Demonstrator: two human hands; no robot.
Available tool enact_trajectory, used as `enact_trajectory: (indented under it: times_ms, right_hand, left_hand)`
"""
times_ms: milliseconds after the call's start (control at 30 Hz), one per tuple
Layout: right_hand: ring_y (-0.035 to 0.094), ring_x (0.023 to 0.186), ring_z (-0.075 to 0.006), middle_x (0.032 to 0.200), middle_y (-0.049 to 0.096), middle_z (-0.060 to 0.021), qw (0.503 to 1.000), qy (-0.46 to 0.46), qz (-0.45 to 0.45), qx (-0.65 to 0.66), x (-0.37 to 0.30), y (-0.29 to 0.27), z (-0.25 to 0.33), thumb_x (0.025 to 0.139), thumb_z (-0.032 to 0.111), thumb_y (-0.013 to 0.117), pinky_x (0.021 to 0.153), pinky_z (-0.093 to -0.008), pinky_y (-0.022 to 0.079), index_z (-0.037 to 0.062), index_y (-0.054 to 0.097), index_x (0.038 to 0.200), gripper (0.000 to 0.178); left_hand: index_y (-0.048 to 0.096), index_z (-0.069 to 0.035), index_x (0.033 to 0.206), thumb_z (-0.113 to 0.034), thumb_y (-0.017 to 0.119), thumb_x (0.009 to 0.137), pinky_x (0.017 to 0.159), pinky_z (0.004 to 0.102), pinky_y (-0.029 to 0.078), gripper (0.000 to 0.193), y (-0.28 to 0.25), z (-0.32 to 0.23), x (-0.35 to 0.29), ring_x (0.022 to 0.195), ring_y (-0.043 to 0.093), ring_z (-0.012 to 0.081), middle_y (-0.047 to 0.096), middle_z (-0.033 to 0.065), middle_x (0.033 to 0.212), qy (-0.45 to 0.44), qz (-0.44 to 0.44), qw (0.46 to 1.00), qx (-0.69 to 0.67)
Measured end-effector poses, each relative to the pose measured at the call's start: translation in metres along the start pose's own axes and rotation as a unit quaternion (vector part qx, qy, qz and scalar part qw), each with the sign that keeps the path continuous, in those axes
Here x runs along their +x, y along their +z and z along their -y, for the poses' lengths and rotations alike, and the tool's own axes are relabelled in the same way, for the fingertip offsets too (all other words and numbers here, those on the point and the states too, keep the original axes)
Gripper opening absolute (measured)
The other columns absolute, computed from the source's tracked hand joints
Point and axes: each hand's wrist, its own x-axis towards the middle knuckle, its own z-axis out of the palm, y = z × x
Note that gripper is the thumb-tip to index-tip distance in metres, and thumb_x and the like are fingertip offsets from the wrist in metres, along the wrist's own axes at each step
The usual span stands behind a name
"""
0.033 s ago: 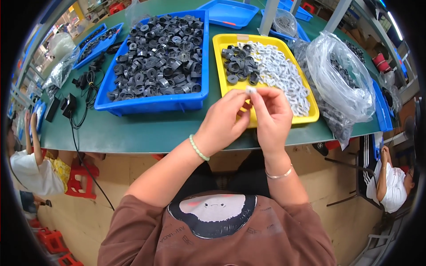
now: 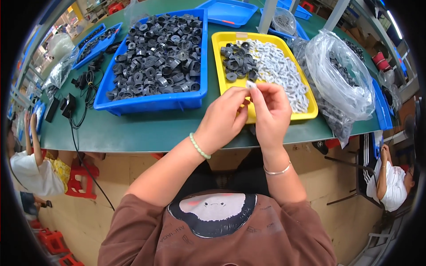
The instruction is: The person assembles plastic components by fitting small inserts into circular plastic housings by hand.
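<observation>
Over the near edge of the yellow tray, my two hands meet at the fingertips. A small white plastic piece pokes up between them, mostly covered by the fingers. My left hand, with a green bead bracelet on its wrist, is closed in a pinch at the piece. My right hand is closed too, its thumb pressed up against the white piece. Inside the tray lie a heap of white plastic pieces and a smaller cluster of black ring-shaped parts. Whether a black part is also between my fingers is hidden.
Left of the tray stands a deep blue bin heaped with black ring parts. A clear plastic bag of dark parts sits at the right. Black cables trail over the table's left side. Other people sit at both sides.
The white piece has turned between my fingertips and now shows as a narrower, slanted tip. My hands have stayed almost in place.
</observation>
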Motion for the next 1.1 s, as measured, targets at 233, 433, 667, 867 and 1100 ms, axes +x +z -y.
enact_trajectory:
  times_ms: [233, 433, 667, 867, 1100]
  right_hand:
    - [0.058, 0.075, -0.0052, 0.087, 0.063, -0.0024, 0.997, 0.007, -0.042, 0.063, 0.005, -0.002, -0.008, 0.091, 0.004, 0.065, 0.068, -0.0189, 0.048, 0.0003, 0.058, 0.099, 0.011]
    - [0.057, 0.075, -0.0060, 0.087, 0.063, -0.0022, 0.994, 0.015, -0.038, 0.105, 0.004, -0.010, -0.011, 0.091, 0.004, 0.065, 0.069, -0.0190, 0.047, 0.0007, 0.058, 0.099, 0.011]
    - [0.057, 0.077, -0.0060, 0.089, 0.063, -0.0024, 0.997, 0.039, -0.001, 0.064, 0.001, -0.017, -0.001, 0.091, 0.001, 0.065, 0.070, -0.0196, 0.047, 0.0006, 0.058, 0.100, 0.012]
    - [0.057, 0.081, -0.0057, 0.093, 0.063, -0.0023, 0.997, 0.043, 0.017, 0.069, -0.009, -0.034, 0.004, 0.090, -0.001, 0.065, 0.072, -0.0192, 0.047, 0.0001, 0.059, 0.102, 0.013]
    - [0.056, 0.075, -0.0042, 0.088, 0.064, -0.0013, 0.997, 0.060, 0.036, 0.039, 0.011, -0.036, 0.019, 0.089, 0.000, 0.067, 0.068, -0.0177, 0.045, -0.0010, 0.063, 0.098, 0.010]
  left_hand:
    - [0.060, 0.002, 0.106, 0.004, 0.058, 0.084, 0.079, 0.0346, 0.051, 0.022, 0.002, 0.004, 0.001, 0.091, 0.063, 0.0299, 0.062, 0.0160, 0.100, 0.046, -0.042, 0.997, 0.052]
    - [0.068, -0.009, 0.093, -0.011, 0.073, 0.077, 0.065, 0.0357, 0.049, 0.017, -0.016, -0.025, -0.026, 0.073, 0.059, 0.0249, 0.059, 0.0067, 0.083, 0.037, 0.059, 0.980, 0.186]
    - [0.069, -0.011, 0.092, -0.016, 0.076, 0.075, 0.062, 0.0324, 0.047, 0.019, -0.012, -0.029, -0.034, 0.074, 0.057, 0.0202, 0.053, 0.0033, 0.082, 0.048, 0.080, 0.952, 0.292]
    - [0.066, -0.007, 0.089, -0.008, 0.075, 0.076, 0.073, 0.0343, 0.052, 0.015, -0.018, -0.037, -0.039, 0.090, 0.063, 0.0249, 0.062, 0.0087, 0.102, 0.056, 0.057, 0.979, 0.187]
    - [0.064, 0.000, 0.102, -0.003, 0.072, 0.082, 0.077, 0.0284, 0.056, 0.022, -0.019, -0.014, 0.025, 0.088, 0.066, 0.0179, 0.061, 0.0113, 0.104, -0.050, -0.008, 0.998, -0.044]
